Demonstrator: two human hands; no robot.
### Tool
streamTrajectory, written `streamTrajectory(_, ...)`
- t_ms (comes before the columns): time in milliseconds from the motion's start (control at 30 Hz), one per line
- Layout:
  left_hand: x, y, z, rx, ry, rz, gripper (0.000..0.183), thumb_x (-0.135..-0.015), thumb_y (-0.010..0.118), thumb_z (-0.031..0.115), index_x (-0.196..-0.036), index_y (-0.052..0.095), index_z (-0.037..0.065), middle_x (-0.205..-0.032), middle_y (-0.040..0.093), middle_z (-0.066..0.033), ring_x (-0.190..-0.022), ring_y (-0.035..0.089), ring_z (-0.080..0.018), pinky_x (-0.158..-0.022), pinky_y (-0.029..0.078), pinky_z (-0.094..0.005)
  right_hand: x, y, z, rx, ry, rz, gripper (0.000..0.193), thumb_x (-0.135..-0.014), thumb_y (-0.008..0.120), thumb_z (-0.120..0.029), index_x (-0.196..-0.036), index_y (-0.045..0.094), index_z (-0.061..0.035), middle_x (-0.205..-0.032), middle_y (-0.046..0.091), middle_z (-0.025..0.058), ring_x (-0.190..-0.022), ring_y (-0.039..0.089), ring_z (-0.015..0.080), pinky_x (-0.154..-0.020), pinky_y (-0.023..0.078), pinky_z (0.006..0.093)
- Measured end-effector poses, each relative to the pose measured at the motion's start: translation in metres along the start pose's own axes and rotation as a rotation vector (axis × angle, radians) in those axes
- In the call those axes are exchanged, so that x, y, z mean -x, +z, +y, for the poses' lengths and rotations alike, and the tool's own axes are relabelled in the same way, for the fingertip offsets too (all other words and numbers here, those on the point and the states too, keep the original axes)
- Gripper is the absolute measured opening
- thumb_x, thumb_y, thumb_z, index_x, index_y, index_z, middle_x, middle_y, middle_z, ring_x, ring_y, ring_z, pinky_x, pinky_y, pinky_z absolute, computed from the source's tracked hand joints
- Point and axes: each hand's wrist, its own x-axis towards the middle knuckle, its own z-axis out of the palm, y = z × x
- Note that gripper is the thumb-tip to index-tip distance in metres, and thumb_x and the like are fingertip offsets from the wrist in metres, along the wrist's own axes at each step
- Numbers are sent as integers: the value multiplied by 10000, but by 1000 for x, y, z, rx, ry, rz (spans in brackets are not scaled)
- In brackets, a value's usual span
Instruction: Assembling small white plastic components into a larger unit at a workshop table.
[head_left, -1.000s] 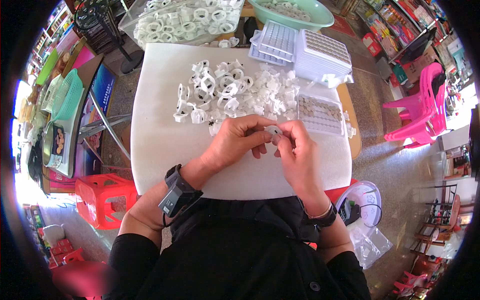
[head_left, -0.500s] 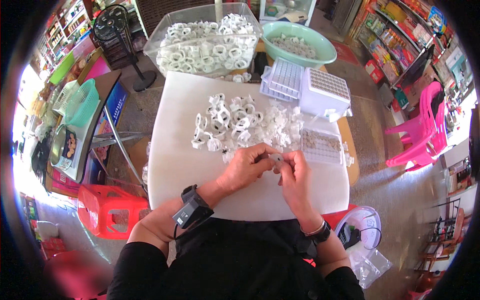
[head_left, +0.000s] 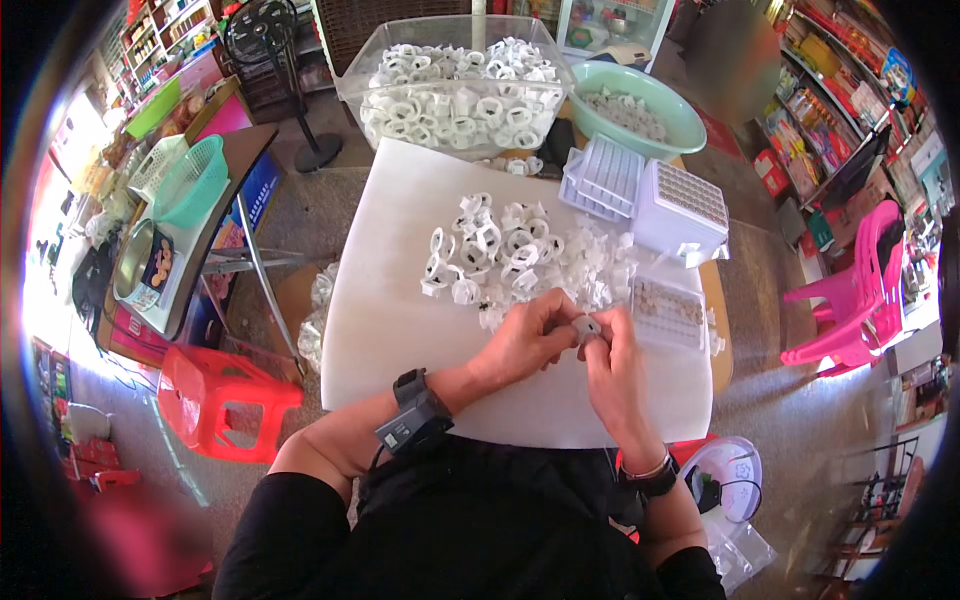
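Observation:
Over the near middle of the white tabletop [head_left: 400, 340], my left hand [head_left: 528, 342] and my right hand [head_left: 615, 375] meet. Between their fingertips they pinch a small pale plastic part [head_left: 588, 326] with a dark spot; fingers cover much of it. Just beyond lies a heap of white ring-shaped plastic parts [head_left: 478, 245]. Smaller translucent white pieces [head_left: 600, 262] are heaped to its right. Beside my right hand sits a clear compartment tray [head_left: 680, 332], its far rows holding small beige round pieces [head_left: 660, 298].
Behind the heaps stand a clear bin [head_left: 450, 135] full of white rings and a green basin [head_left: 690, 135] with small parts. Pale trays [head_left: 605, 180] and a tray stack [head_left: 680, 220] sit at the far right. A red stool [head_left: 225, 400] stands left, a pink chair [head_left: 850, 300] right.
The whole scene has shifted right in the picture as the view turned. Both hands keep pinching the small part, which now shows a dark spot. A blurred figure appears at the back right.

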Motion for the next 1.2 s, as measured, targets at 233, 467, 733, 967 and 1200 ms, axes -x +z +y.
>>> streamTrajectory(233, -4, -3, -8, 1, 97, 38, 132, -879, 542, 16, -1010, 522, 15, -828, 587, -22, -700, 529, -54, -578, 416, -210, -5, 8, 6, -187, 43, 14, 128, -872, 455, -43, -985, 514, -38, -699, 560, 100, -609, 537, 175, -565, 413, 331)
streamTrajectory(467, -6, -2, -12, 10, 134, 58, 148, -871, 529, 5, -1019, 523, 7, -860, 589, -32, -720, 542, -68, -601, 429, -213, -4, 14, 11, -399, 11, 13, 109, -900, 462, -22, -1002, 493, -42, -729, 557, 21, -579, 446, 46, -509, 346, 205)
streamTrajectory(733, 1, 1, -1, 43, 23, 33, 138, -874, 579, 53, -988, 512, 14, -719, 543, -11, -544, 484, -50, -463, 375, -211, 1, 0, 3, -333, 61, -56, 134, -936, 481, -67, -1055, 486, -5, -739, 573, 55, -637, 527, 104, -584, 430, 262)
streamTrajectory(967, -3, -5, 5, 68, 33, -26, 148, -885, 591, 66, -990, 500, 14, -730, 535, -19, -594, 498, -56, -501, 395, -221, -1, 11, 10, -386, -3, 57, 111, -939, 475, -56, -1038, 486, -8, -746, 563, 77, -662, 527, 119, -594, 438, 275)
streamTrajectory(1200, -7, -2, -14, -1, 285, 59, 117, -888, 574, 47, -984, 510, 28, -767, 545, -3, -591, 458, -42, -490, 352, -196, 2, 24, -2, -121, -36, 191, 104, -942, 489, -61, -1025, 485, 0, -711, 554, 77, -626, 528, 167, -607, 457, 308)
